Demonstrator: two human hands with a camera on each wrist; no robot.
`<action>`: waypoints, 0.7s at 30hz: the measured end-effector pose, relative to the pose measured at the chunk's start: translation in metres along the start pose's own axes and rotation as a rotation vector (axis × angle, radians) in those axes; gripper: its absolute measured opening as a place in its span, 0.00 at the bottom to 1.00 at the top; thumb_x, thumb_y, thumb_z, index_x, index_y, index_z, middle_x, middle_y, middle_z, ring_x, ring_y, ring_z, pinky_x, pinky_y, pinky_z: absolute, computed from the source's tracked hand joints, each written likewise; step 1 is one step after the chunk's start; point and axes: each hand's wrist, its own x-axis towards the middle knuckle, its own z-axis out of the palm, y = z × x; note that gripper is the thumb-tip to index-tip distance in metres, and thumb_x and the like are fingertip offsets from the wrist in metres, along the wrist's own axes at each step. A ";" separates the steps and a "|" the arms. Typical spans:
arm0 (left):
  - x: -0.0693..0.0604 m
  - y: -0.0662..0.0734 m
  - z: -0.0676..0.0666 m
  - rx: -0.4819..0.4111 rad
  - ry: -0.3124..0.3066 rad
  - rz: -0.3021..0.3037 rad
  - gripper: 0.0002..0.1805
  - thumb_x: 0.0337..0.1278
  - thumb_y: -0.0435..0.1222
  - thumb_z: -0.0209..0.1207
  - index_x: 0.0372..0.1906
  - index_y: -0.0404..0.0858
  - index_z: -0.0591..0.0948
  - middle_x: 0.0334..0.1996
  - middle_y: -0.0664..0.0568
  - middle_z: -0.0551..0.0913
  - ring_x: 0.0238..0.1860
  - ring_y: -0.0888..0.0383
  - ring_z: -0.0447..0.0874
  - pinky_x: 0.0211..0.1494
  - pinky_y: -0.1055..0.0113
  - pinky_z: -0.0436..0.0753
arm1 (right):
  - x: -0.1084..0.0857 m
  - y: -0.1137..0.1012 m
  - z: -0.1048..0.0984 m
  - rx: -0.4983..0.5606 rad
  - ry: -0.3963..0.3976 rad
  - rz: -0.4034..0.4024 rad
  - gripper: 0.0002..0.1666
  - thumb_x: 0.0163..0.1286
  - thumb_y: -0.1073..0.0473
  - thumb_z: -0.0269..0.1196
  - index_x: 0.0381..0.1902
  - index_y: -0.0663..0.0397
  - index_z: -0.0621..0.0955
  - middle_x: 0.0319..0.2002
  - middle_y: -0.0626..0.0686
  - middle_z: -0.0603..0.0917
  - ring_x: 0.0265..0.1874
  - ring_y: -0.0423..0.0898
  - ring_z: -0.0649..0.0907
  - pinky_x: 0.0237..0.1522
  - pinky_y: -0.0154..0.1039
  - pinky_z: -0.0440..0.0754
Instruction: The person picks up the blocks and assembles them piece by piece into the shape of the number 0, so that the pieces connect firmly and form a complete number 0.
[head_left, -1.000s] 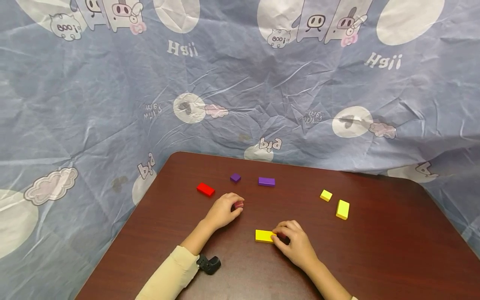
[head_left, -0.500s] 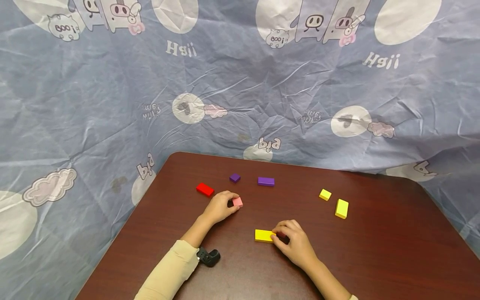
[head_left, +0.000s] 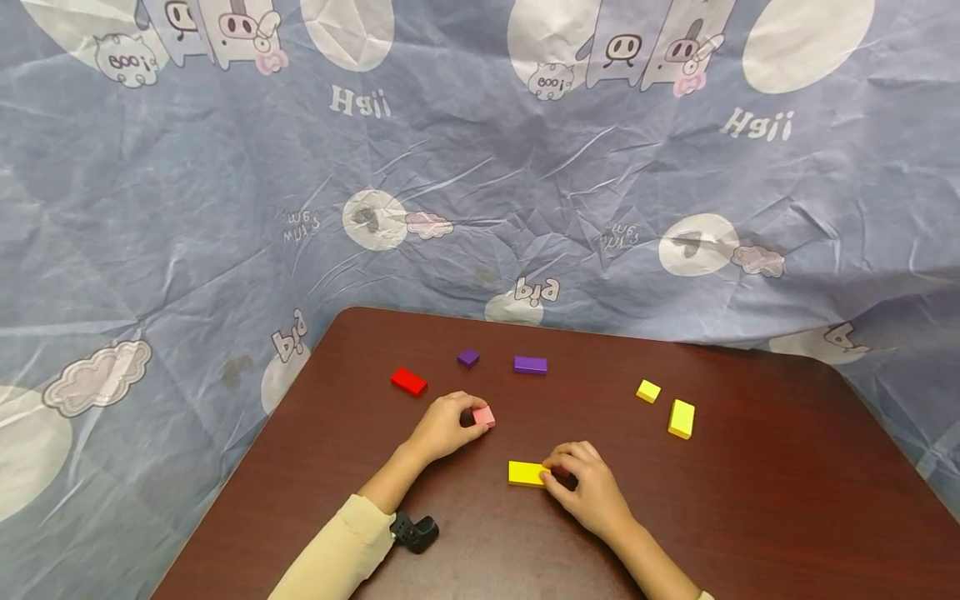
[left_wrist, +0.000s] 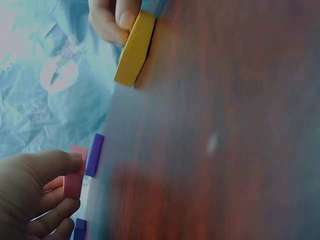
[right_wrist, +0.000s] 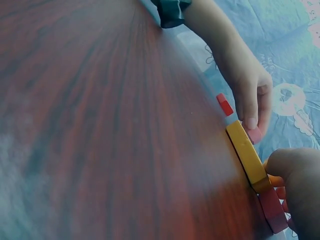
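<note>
My left hand (head_left: 442, 427) pinches a pink block (head_left: 483, 417) between thumb and fingers; the left wrist view shows this pink block (left_wrist: 75, 172) held on edge. To its right, my right hand (head_left: 592, 487) grips the near end of a long yellow block (head_left: 527, 473). In the right wrist view a red block (right_wrist: 272, 210) lies end to end with this yellow block (right_wrist: 247, 155), beside the right fingers. From the head view the right hand mostly hides that red block. A gap separates the pink block from the yellow one.
Farther back on the brown table (head_left: 750, 500) lie a red block (head_left: 408, 382), a small purple block (head_left: 468, 358) and a long purple block (head_left: 530, 365). Two lighter yellow blocks, one small (head_left: 648, 391) and one larger (head_left: 681, 418), lie at the right. A printed cloth (head_left: 480, 167) hangs behind.
My left hand shifted slightly left, then came back right and nearer with the pink block, which now shows more plainly. The right hand and yellow block have stayed in place.
</note>
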 end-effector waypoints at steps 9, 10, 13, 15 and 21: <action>-0.012 0.017 0.001 0.010 -0.037 0.040 0.18 0.53 0.42 0.69 0.48 0.39 0.85 0.42 0.53 0.85 0.44 0.57 0.81 0.51 0.62 0.79 | 0.001 0.000 0.000 -0.004 -0.003 0.008 0.10 0.52 0.62 0.75 0.31 0.48 0.85 0.37 0.44 0.82 0.38 0.38 0.74 0.37 0.32 0.76; -0.013 0.018 0.002 0.015 -0.038 0.043 0.18 0.53 0.42 0.70 0.48 0.39 0.85 0.42 0.53 0.85 0.44 0.57 0.81 0.51 0.62 0.79 | 0.000 0.000 0.000 -0.004 -0.004 0.011 0.09 0.52 0.62 0.75 0.31 0.48 0.85 0.37 0.44 0.82 0.38 0.38 0.74 0.37 0.33 0.76; -0.018 0.021 0.003 0.021 -0.054 0.052 0.17 0.53 0.41 0.69 0.47 0.39 0.85 0.41 0.54 0.85 0.42 0.58 0.81 0.50 0.64 0.79 | 0.000 0.001 0.000 -0.004 -0.006 0.017 0.09 0.52 0.62 0.75 0.31 0.47 0.85 0.37 0.43 0.82 0.38 0.38 0.74 0.37 0.33 0.76; -0.021 0.023 0.004 0.025 -0.067 0.053 0.16 0.53 0.41 0.69 0.47 0.40 0.85 0.40 0.55 0.84 0.40 0.60 0.81 0.48 0.65 0.79 | 0.000 0.001 0.001 -0.004 -0.002 0.015 0.09 0.52 0.62 0.75 0.31 0.47 0.85 0.37 0.43 0.82 0.38 0.38 0.74 0.37 0.33 0.76; -0.030 0.026 0.008 0.016 -0.096 0.054 0.15 0.53 0.40 0.69 0.46 0.40 0.85 0.37 0.57 0.83 0.36 0.63 0.76 0.42 0.70 0.77 | 0.000 0.002 0.002 -0.004 0.005 0.006 0.09 0.51 0.62 0.75 0.31 0.48 0.85 0.36 0.43 0.82 0.38 0.38 0.75 0.37 0.33 0.76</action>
